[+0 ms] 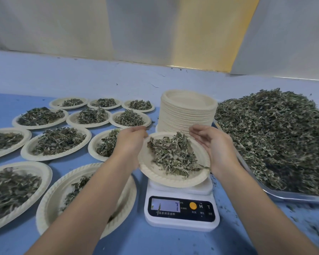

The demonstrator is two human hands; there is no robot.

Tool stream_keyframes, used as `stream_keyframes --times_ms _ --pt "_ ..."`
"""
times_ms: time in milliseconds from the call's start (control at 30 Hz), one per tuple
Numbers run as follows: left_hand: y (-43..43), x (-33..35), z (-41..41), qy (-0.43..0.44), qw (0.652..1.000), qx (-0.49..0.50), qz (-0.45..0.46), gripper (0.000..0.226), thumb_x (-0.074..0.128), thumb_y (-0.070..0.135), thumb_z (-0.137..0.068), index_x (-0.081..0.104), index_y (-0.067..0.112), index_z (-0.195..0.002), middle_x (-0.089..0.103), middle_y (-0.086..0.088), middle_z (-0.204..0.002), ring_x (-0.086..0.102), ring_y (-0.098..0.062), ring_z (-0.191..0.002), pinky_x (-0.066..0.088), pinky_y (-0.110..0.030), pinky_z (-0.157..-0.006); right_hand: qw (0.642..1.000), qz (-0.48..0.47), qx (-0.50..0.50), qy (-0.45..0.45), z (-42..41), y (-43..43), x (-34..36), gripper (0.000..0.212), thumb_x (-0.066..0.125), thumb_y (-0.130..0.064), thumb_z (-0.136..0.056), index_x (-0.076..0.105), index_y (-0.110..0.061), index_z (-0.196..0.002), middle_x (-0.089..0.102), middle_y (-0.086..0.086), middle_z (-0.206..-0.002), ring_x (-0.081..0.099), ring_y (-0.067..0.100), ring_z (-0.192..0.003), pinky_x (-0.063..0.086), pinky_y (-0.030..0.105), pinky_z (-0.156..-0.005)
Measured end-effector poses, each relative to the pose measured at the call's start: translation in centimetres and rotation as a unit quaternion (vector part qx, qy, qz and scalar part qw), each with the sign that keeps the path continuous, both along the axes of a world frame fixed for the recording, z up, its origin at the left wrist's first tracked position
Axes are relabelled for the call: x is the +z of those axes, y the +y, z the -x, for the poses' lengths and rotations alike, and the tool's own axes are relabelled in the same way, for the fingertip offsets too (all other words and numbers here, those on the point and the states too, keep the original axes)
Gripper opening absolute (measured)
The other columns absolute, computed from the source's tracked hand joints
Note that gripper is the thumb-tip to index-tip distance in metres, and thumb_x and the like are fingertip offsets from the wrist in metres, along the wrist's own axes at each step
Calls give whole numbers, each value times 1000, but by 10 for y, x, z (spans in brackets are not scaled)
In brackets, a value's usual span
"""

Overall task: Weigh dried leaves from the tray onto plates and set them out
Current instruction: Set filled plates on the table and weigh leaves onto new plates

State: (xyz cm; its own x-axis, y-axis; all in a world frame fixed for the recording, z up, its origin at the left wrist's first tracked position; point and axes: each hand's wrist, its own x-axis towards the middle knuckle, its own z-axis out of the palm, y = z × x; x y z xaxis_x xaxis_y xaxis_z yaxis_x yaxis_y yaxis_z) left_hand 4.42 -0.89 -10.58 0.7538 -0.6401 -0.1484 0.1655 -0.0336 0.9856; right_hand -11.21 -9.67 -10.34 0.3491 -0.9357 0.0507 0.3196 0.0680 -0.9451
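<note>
A cream paper plate (155,174) with a small heap of dried leaves (173,155) sits tilted over the white digital scale (180,220). I cannot tell whether it rests on the scale. The display shows a low reading. My left hand (129,142) grips the plate's left rim, fingers curled over the edge. My right hand (214,144) is cupped, palm up, at the plate's right rim with relaxed fingers, holding nothing. A metal tray (293,196) on the right carries a large pile of dried leaves (274,135).
A tall stack of empty plates (186,115) stands just behind the scale. Several filled plates (50,157) cover the blue table (136,236) to the left in rows, and one lies under my left forearm. Leaf crumbs are scattered at the right front. A wall closes the back.
</note>
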Motion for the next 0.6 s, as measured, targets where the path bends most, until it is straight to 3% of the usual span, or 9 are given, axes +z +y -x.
stream_keyframes --times_ms 67,133,233,333,467,533,600 --pt "3 2 -6 -22 1000 -15 -13 26 57 -2 -86 67 13 -105 64 -11 -114 56 -28 -112 43 -46 -102 1000 16 -6 14 -7 3 2 28 43 9 -87 69 -3 -84 73 9 -84 71 15 -72 58 23 -58" --pt "7 5 -14 -42 999 -26 -14 30 57 -5 -86 66 10 -111 66 -9 -113 58 -23 -108 43 -43 -102 999 30 -12 25 -16 5 4 30 43 9 -86 69 -3 -83 73 12 -88 70 17 -78 59 28 -71" --pt "15 10 -27 -39 999 -26 -2 28 56 -9 -86 68 7 -105 69 -4 -104 62 -25 -105 45 -44 -100 999 37 -21 35 -33 7 7 31 42 10 -84 69 -4 -81 72 13 -90 69 23 -91 53 38 -90" --pt "24 15 -45 -31 999 -10 6 26 54 -11 -86 68 10 -94 69 0 -98 60 -29 -110 45 -48 -100 998 51 -13 47 -53 14 16 34 42 10 -83 69 -8 -76 72 7 -83 67 21 -89 53 31 -88" --pt "37 21 -75 -61 996 56 13 28 54 -9 -88 67 6 -107 67 -8 -112 58 -27 -112 43 -45 -102 995 62 -5 77 -83 20 26 31 44 8 -84 69 -11 -79 68 1 -83 63 14 -86 49 26 -87" --pt "43 23 -92 -79 991 104 18 30 53 -7 -89 67 6 -112 67 -9 -111 61 -25 -103 48 -40 -95 992 68 5 107 -99 24 26 24 49 6 -86 69 -8 -89 66 -3 -77 61 9 -75 50 26 -84" --pt "48 25 -110 -116 981 157 17 32 50 -7 -90 66 8 -113 66 -3 -110 60 -15 -89 49 -25 -76 987 64 33 145 -114 29 23 19 51 1 -88 68 -1 -95 61 -2 -73 57 11 -72 52 32 -88"
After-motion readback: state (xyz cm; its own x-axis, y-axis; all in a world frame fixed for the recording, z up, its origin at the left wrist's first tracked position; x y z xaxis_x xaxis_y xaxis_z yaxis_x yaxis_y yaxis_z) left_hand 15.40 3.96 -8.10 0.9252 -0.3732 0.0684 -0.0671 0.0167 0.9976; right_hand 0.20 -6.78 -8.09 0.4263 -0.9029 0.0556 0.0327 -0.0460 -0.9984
